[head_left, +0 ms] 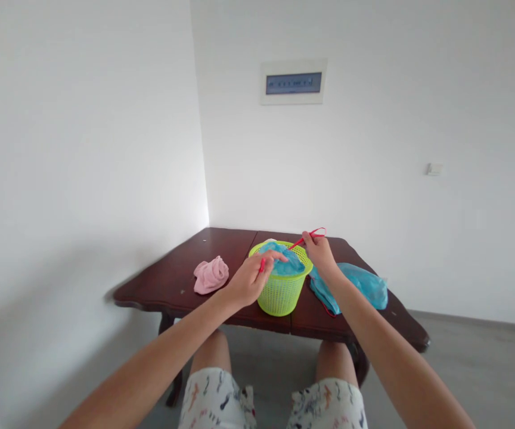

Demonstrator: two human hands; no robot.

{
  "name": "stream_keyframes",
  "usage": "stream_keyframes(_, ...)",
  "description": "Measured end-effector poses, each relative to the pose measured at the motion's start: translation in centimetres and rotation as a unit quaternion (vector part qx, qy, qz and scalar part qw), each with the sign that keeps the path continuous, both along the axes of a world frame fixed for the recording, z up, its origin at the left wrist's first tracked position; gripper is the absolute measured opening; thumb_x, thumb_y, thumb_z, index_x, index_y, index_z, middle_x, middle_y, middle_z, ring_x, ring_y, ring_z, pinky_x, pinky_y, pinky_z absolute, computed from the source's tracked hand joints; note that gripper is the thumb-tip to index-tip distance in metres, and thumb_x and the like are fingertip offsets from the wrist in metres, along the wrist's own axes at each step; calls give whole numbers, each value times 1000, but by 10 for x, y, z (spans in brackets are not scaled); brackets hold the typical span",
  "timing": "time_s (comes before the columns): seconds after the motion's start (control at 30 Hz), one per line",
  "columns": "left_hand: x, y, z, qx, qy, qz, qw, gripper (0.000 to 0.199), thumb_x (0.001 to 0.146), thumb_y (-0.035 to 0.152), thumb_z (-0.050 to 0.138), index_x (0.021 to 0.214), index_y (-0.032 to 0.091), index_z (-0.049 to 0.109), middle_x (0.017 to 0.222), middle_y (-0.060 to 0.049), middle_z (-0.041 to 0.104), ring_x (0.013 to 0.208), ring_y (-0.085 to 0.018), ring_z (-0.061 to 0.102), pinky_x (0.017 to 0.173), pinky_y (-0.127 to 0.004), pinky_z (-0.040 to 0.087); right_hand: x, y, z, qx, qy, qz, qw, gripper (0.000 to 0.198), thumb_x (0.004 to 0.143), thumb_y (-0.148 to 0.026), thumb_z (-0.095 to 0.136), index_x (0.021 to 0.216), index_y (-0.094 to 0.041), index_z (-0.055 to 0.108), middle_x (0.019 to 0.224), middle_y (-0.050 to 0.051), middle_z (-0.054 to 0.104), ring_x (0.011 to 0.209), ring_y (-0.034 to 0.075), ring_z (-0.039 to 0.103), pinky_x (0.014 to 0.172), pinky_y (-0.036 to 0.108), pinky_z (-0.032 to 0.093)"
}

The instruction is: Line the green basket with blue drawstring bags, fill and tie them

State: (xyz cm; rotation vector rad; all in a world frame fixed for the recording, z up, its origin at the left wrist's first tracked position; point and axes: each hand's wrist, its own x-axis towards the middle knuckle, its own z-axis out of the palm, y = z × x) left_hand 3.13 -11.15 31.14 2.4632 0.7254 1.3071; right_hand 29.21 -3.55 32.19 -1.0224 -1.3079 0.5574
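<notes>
Left grip [254,278] and right grip [320,251] clamp red drawstrings [296,243]; the blue plastic bag [292,267] lies between them inside the green basket [279,298].

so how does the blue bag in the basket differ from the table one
The basket bag sits in the green basket; the table bag lies on the table. The basket bag's red string is in the left hand and right hand; the table bag's string is in neither. Both are blue, with red string.
</notes>
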Motion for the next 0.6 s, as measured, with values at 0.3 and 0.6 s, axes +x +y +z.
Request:
stream_keyframes(0.3,11,41,-17,-70,118,132,982,28,108,48,70,104,23,82,91,-5,82,88,-27,76,82,-38,54,-18,-69,6,30,-161,53,985,57,107,-78,71,82,-27,64,56,-4,51,53,15,44,54,29,33)
stream_keyframes(0.6,16,31,-38,61,-75,10,995,40,112,31,66,152,22,66,151,-17,74,140,-31,71,125,-52,54,-24,-54,-16,-32,-195,136,971,51,107,-69,71,115,-20,83,96,11,86,81,26,81,71,37,63)
